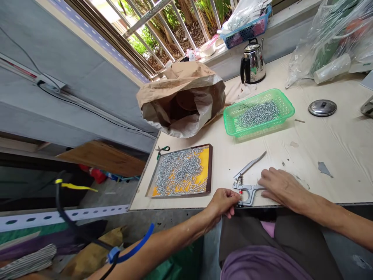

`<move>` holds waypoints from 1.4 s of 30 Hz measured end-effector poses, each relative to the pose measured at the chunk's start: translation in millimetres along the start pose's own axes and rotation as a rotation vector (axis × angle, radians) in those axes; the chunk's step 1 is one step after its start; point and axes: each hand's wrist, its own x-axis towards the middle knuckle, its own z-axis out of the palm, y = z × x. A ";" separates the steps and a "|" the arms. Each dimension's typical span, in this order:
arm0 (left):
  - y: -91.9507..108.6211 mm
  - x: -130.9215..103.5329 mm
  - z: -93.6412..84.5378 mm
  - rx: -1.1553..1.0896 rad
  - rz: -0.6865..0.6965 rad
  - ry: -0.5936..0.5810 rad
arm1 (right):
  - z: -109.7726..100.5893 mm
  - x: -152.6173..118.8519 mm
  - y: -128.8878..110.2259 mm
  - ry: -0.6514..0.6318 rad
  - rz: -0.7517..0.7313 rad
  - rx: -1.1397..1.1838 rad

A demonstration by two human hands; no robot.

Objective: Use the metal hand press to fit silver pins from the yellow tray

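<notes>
A pair of grey snap-fastener pliers (247, 191) lies at the table's front edge, its upper handle raised, with a spring and a red part near the jaw. My left hand (223, 201) is closed in a pinch at the jaw; whatever its fingertips hold is too small to make out. Over the end of the lower handle my right hand (284, 189) is curled, gripping it. Left of the pliers, a shallow tray with a dark brown side (210, 169) and yellow bottom holds many short silver metal pieces (180, 169).
A green plastic basket (230, 123) holds more silver pieces. Behind the tray stands an open brown paper sack (180, 97). Scissors (162, 149) lie at the table's left edge. A steel kettle (253, 62), a round metal lid (322, 107) and plastic bags (329, 50) are farther back.
</notes>
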 end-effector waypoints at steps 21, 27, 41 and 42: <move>-5.0 1.8 -0.1 0.081 0.017 0.011 | -29.8 26.7 18.1 -0.157 0.082 -0.014; -1.0 -10.1 4.0 0.689 0.624 0.351 | -34.4 23.3 9.4 -0.185 0.127 0.038; 39.2 34.4 32.1 1.131 1.065 0.235 | -23.3 9.1 16.2 -0.072 0.087 -0.024; 38.1 35.7 32.9 1.114 1.069 0.251 | -20.9 8.5 16.2 -0.049 0.082 -0.043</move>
